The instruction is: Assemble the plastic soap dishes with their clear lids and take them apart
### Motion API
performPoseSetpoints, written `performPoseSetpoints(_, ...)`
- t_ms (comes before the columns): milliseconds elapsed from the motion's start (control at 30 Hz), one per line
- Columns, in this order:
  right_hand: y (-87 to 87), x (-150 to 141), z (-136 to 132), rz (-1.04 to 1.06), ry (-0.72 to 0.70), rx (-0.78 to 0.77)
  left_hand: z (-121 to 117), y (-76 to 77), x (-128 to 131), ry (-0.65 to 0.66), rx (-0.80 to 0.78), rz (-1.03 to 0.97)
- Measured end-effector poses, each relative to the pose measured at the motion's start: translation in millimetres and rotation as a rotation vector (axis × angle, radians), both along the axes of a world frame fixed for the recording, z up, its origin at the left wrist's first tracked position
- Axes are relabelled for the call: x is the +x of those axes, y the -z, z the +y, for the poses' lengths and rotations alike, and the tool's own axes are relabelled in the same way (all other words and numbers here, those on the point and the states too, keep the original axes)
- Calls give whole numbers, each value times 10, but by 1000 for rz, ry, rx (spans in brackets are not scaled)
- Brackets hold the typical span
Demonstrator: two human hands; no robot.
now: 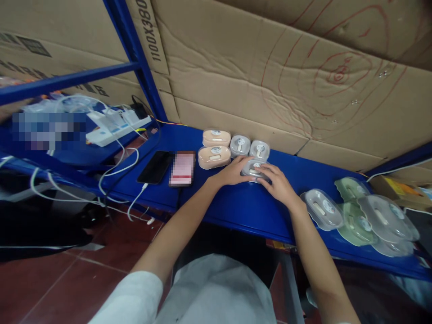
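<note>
Grey box [251, 171], one; our left hand [233, 173] and right hand [277, 181] clasp its opposite ends, likely steadying it.

One view is supplied, from a camera worn on the person's head. It faces forward and steeply down, across the blue desk [246, 213] to the cardboard wall [229, 85] behind. Pale clothing [216, 292] at the lower edge places the lens above the torso. The left grip [232, 173] and right grip [277, 181] fall near mid-view, well ahead of the torso. Coverage is wide, running from the blue rack post [145, 76] and tiled floor [43, 274] on the left to the green containers [357, 225] on the right. The desk's edge slopes down rightward across the view.
</note>
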State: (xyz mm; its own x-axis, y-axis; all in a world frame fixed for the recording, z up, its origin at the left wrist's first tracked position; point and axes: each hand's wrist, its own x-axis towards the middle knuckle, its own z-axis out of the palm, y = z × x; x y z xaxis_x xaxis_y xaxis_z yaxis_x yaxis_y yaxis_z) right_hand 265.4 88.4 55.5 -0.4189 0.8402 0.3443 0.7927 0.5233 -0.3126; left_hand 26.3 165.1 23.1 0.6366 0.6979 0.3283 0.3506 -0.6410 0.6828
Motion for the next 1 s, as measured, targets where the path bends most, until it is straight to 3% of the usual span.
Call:
performPoseSetpoints(133, -258, 172, -427, -37, 142, 97, -79, -154, -83, -50, 21, 44)
performPoseSetpoints(233, -342, 567, -936, -59, 356, 164, -188, -294, -230, -107, 53, 84)
performPoseSetpoints(333, -205, 1056, -1330, -153, 605, 158, -332, -409, -371, -184, 147, 195)
performPoseSetpoints(433, 57, 1389, -1419, -235, 684, 48, -448, -490, -468, -293, 242, 319)
performPoseSetpoints(533, 239, 1465, -1166, -267, 603, -17, -452, -525, -568, -539, 288, 447)
performPoseSetpoints(633, 241, 1381, -659, -294, 510, -47, -321, -493, -710, -696, 262, 521)
performPoseSetpoints(833, 56, 1221, 386, -260, 353, -129, -38, -338, -968, -589, 223, 502)
performPoseSetpoints(900, 39, 1183, 524, -244, 376, -102, -30, -317, -1009, -565, 248, 492)
performPoseSetpoints(1000, 32, 1084, 492, -238, 438, -25, -47, -313, -1034, -527, 282, 461)
